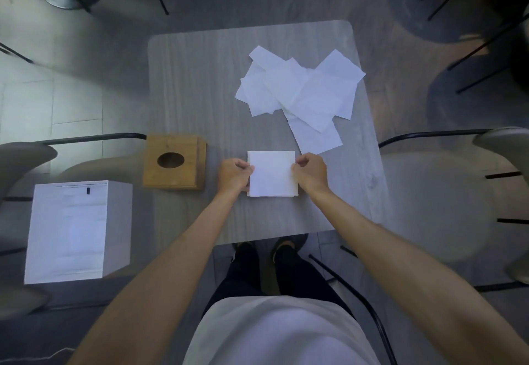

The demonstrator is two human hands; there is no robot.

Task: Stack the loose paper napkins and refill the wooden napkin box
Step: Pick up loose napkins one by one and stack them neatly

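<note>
Centre of frame: left hand (233, 175) and right hand (310, 170) pinch opposite side edges of a squared napkin stack (272, 174) on the grey table (194, 78). Loose napkins (300, 90) lie scattered above it, upper centre-right. Wooden napkin box (174, 162) sits left of the stack at the table's left edge.

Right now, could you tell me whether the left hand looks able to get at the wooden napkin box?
Probably yes. The wooden napkin box sits on the table just left of the left hand, nothing between them. That hand pinches the napkin stack, so it must let go first.
</note>
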